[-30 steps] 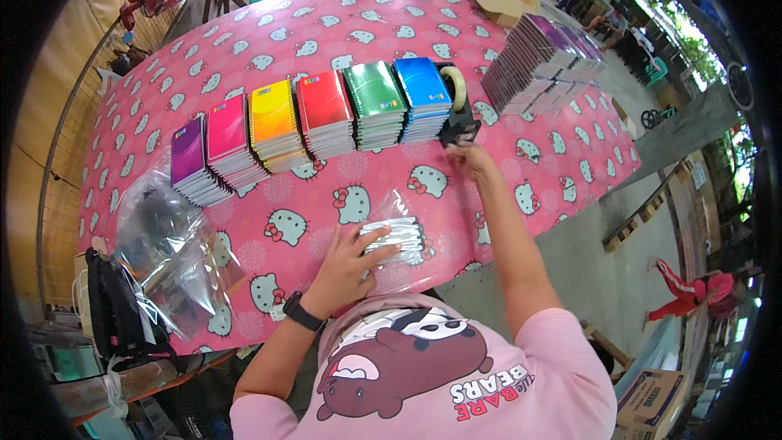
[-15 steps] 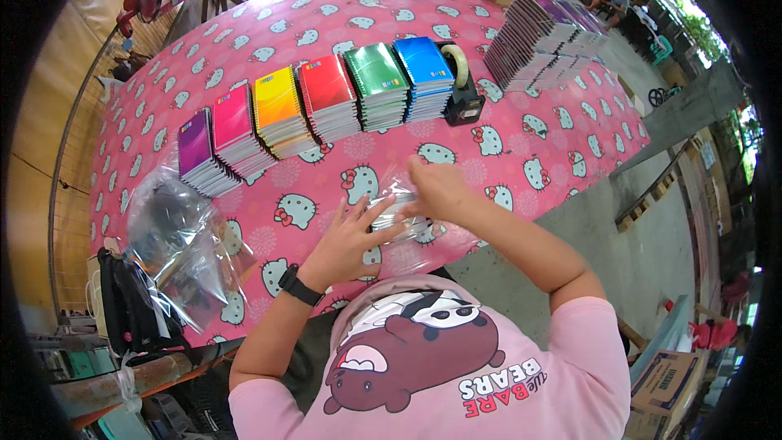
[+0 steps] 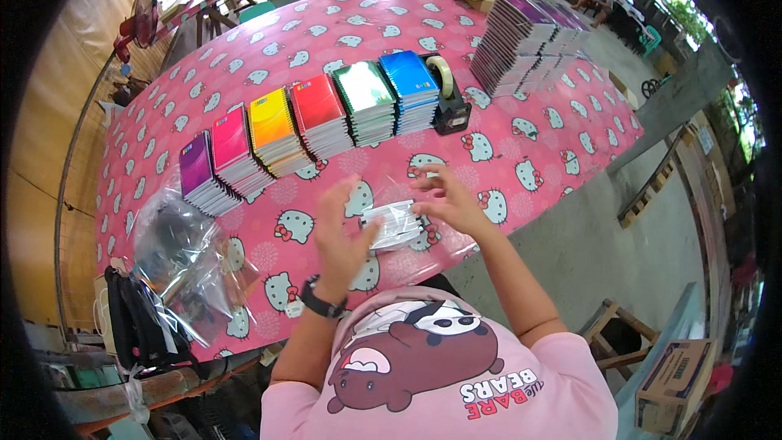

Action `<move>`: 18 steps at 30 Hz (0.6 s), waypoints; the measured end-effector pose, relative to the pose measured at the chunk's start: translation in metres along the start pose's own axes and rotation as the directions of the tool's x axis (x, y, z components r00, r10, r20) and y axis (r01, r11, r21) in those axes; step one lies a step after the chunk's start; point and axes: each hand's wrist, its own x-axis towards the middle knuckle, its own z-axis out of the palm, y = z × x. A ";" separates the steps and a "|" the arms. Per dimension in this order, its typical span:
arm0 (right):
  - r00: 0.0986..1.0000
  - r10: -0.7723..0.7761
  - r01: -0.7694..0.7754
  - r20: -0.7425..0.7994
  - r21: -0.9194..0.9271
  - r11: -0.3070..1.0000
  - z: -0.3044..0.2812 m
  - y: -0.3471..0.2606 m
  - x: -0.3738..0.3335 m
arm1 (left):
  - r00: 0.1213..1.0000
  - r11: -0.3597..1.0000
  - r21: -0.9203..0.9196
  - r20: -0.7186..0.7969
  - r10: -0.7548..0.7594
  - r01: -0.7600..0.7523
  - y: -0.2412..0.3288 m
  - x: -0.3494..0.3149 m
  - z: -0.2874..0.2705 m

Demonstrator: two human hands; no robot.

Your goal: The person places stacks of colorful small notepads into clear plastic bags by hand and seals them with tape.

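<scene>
Open-sided work area, yellowish curtain (image 3: 53,114) along the left, concrete floor (image 3: 562,273) to the right, people standing and sitting in the background. Main surface (image 3: 588,124): large, covered in glossy pink cloth printed with white cat faces.

White bundle (image 3: 393,226) in clear plastic film lies on the surface near its front edge, between the two hands. Film spreads out past the bundle, mostly toward the right and front.

Left hand (image 3: 340,232) raised at the bundle's left side, blurred; fingers extended upward, thumb apart and overlapping the bundle's left end in this view. Nothing grasped; contact cannot be told. Dark watch (image 3: 322,297) on that wrist. Right hand (image 3: 446,202) at the right end, fingers spread and slightly bent, thumb tip by the bundle's edge; no grip seen, and whether it touches is unclear.

Beyond the hands, a slanting row of spiral notebooks, left to right: purple stack (image 3: 210,173), pink stack (image 3: 241,145), yellow stack (image 3: 277,126), red stack (image 3: 320,112), green stack (image 3: 364,99), blue stack (image 3: 409,85). Black tape dispenser (image 3: 454,116) just right of the blue. Farther right, taller pile of purple-covered notebooks (image 3: 517,45). Left front: crumpled clear plastic (image 3: 183,253). Red fan (image 3: 142,20) at far left; cardboard box (image 3: 674,387) at lower right.
</scene>
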 end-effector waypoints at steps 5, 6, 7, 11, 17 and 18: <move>0.970 0.072 -0.147 0.231 0.328 0.933 0.019 0.012 0.015 | 0.841 0.913 -0.131 0.457 -0.290 0.386 -0.047 0.011 0.002; 0.970 0.076 -0.155 0.233 0.342 0.927 0.019 0.011 0.015 | 0.858 0.908 -0.182 0.438 -0.268 0.377 -0.045 0.011 0.007; 0.968 0.096 -0.181 0.230 0.381 0.907 0.021 0.008 0.015 | 0.890 0.916 -0.205 0.382 -0.249 0.345 -0.043 0.013 0.008; 0.984 0.066 -0.132 0.167 0.421 0.897 0.018 0.003 0.016 | 0.927 0.899 -0.298 0.295 -0.232 0.321 -0.045 0.009 0.009; 0.980 -0.164 0.193 -0.111 0.345 0.918 0.026 -0.016 0.032 | 0.936 0.993 0.003 0.333 -0.111 0.117 -0.033 0.012 0.019; 0.981 -0.156 0.189 -0.114 0.402 0.896 0.025 -0.023 0.031 | 0.938 0.993 -0.013 0.330 -0.103 0.113 -0.035 0.010 0.020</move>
